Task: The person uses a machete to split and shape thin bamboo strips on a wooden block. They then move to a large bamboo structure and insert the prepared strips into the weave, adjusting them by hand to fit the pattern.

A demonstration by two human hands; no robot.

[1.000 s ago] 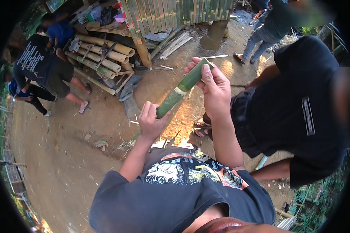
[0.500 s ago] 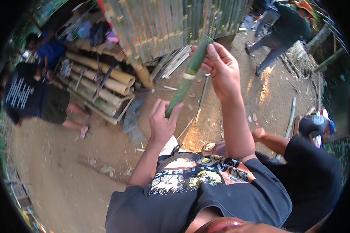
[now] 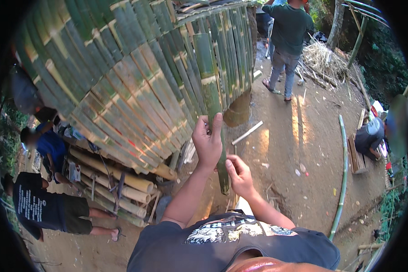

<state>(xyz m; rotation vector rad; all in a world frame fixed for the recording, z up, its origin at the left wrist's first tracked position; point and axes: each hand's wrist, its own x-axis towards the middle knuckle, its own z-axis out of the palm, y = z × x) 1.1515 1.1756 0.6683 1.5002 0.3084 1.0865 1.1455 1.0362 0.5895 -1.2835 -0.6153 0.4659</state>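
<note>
A long green split-bamboo strip stands nearly upright in front of me, with a pale node band partway up. My left hand is closed around its middle, thumb pointing up along the face. Lower down, my right hand is closed at the strip's right edge, near the bottom end; its fingertips are partly hidden. Behind the strip's upper part rises a wall of green bamboo slats.
Thick bamboo poles lie stacked at left, near two people. Another person stands at the far right by a straw heap. A long green pole lies on the dirt; a crouching person is beyond it.
The strip has swung from slanting to nearly upright. My left hand is now on its middle, and my right hand has moved from its upper end to low down. More wall shows.
</note>
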